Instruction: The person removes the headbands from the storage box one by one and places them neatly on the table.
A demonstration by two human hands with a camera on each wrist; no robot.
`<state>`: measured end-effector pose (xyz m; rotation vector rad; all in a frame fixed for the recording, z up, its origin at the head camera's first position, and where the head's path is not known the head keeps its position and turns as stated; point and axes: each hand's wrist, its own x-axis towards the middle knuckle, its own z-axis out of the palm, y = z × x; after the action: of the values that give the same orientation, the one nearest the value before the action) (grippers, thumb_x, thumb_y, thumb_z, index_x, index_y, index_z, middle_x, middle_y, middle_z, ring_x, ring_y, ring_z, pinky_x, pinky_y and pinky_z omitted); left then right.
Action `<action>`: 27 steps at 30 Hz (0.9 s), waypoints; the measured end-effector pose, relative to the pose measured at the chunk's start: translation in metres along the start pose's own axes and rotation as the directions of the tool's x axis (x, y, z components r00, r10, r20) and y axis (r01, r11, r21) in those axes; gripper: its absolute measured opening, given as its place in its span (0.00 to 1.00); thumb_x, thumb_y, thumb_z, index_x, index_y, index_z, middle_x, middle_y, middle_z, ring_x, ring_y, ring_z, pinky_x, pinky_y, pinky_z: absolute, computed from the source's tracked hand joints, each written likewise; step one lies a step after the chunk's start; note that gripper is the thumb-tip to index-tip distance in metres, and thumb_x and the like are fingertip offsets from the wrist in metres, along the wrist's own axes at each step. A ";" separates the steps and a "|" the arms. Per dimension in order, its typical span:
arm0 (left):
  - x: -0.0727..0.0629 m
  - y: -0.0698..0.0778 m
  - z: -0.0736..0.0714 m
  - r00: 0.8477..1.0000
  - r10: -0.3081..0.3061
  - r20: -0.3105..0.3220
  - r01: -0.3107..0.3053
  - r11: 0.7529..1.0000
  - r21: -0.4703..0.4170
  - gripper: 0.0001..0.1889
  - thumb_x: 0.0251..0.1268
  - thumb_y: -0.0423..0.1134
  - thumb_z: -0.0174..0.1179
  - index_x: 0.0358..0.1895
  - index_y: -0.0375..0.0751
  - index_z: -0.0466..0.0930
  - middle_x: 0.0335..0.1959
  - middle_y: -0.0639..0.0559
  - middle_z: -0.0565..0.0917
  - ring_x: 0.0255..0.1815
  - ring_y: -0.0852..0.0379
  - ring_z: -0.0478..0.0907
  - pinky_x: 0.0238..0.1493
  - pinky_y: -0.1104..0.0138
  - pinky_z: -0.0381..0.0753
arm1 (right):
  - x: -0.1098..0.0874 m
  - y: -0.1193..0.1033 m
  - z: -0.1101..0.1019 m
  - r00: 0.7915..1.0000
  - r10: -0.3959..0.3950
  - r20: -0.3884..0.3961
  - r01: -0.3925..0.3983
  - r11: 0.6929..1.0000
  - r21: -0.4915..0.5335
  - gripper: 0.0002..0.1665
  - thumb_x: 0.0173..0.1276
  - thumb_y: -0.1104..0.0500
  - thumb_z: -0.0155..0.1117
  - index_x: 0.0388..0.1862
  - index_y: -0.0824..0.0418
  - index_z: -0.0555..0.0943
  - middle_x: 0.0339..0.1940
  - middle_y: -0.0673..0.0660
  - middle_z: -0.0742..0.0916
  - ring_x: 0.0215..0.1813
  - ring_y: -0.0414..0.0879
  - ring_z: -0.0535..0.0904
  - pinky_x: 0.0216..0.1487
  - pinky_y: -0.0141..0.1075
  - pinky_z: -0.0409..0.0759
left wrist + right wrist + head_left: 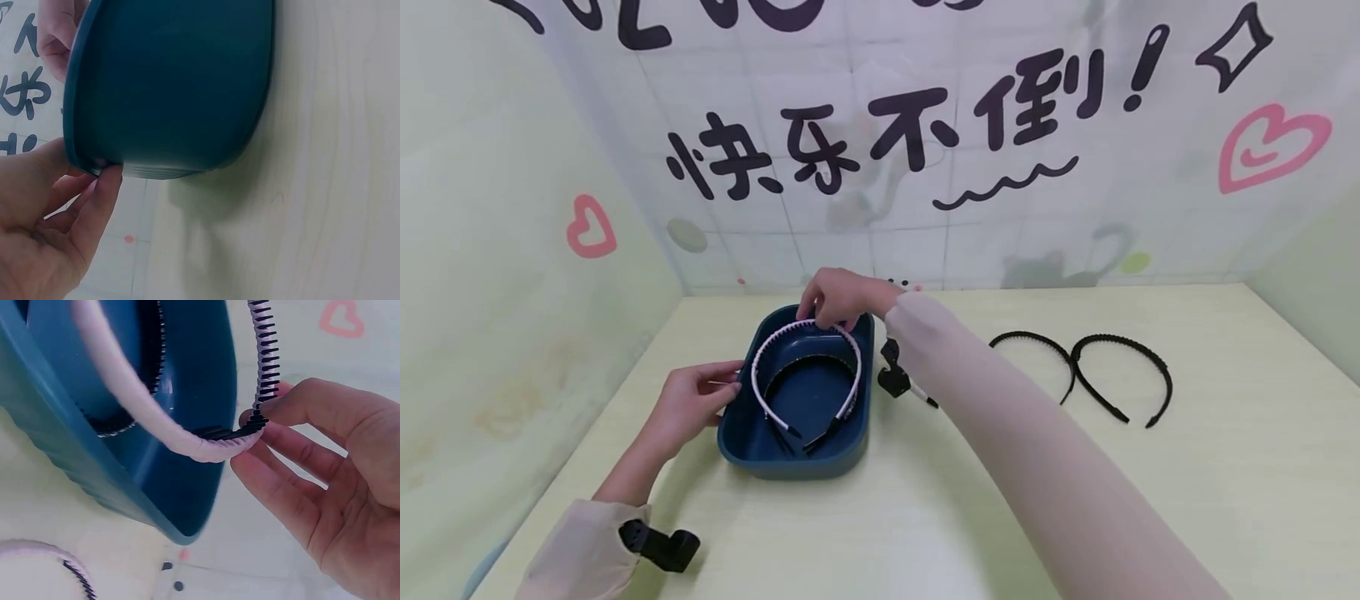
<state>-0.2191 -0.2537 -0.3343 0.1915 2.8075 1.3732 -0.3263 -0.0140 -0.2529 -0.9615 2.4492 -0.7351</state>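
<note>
A dark blue basin (801, 471) stands on the table, its wall filling much of the left wrist view. My left hand (688, 404) pinches its left rim between thumb and fingers. Over the basin my right hand (842, 296) holds a pale pink toothed headband (755, 375) by the top of its arch, thumb against fingers, as the right wrist view (206, 450) confirms of the headband. The band's two dark-tipped ends point toward me. Below it, inside the basin, lies a black toothed headband (160, 356), partly hidden by the pink one.
Right of the basin, two black headbands, one (1037, 335) partly behind my right sleeve and another (1161, 362) beside it, lie touching on the table. Another pale headband (37, 544) lies near the basin. A printed cloth (895, 242) hangs behind the table.
</note>
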 end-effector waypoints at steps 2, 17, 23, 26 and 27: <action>-0.001 -0.001 0.000 1.000 -0.001 -0.001 0.001 1.000 -0.003 0.21 0.65 0.32 0.52 0.61 0.30 0.69 0.46 0.34 0.76 0.38 0.50 0.76 0.27 0.64 0.81 | -0.003 -0.002 -0.002 1.000 -0.013 0.000 0.013 1.000 -0.005 0.19 0.62 0.69 0.55 0.51 0.58 0.81 0.36 0.56 0.83 0.29 0.45 0.74 0.31 0.34 0.80; 0.001 0.000 0.001 1.000 -0.001 -0.012 0.001 1.000 -0.002 0.21 0.65 0.32 0.52 0.60 0.30 0.69 0.46 0.34 0.76 0.38 0.49 0.76 0.27 0.64 0.81 | -0.030 -0.010 -0.017 0.997 -0.076 0.014 0.076 0.997 -0.024 0.19 0.61 0.70 0.54 0.49 0.59 0.81 0.32 0.56 0.82 0.32 0.44 0.76 0.30 0.34 0.80; 0.000 0.002 0.001 1.000 0.004 -0.014 -0.004 1.000 -0.006 0.21 0.65 0.33 0.53 0.60 0.29 0.69 0.45 0.34 0.77 0.37 0.53 0.76 0.26 0.65 0.81 | -0.041 -0.003 -0.016 0.995 -0.090 0.031 0.091 0.995 -0.030 0.19 0.61 0.71 0.54 0.50 0.61 0.81 0.31 0.56 0.82 0.30 0.45 0.76 0.31 0.35 0.80; -0.002 0.003 0.001 1.000 -0.001 -0.010 0.000 1.000 -0.015 0.22 0.65 0.33 0.53 0.61 0.29 0.68 0.45 0.34 0.77 0.36 0.55 0.77 0.26 0.65 0.81 | -0.047 0.001 -0.014 0.995 -0.091 0.045 0.092 0.995 -0.032 0.20 0.61 0.72 0.53 0.50 0.61 0.81 0.31 0.57 0.82 0.30 0.45 0.76 0.30 0.36 0.80; -0.002 0.003 0.001 1.000 -0.002 -0.009 0.002 1.000 -0.016 0.22 0.65 0.33 0.53 0.61 0.29 0.68 0.46 0.34 0.77 0.36 0.55 0.77 0.27 0.65 0.81 | -0.048 0.002 -0.014 0.995 -0.090 0.049 0.092 0.995 -0.034 0.20 0.60 0.72 0.53 0.50 0.61 0.81 0.30 0.57 0.82 0.30 0.45 0.75 0.30 0.36 0.80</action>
<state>-0.2171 -0.2511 -0.3332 0.1831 2.8020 1.3989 -0.3022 0.0261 -0.2348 -1.0984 2.3986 -0.6922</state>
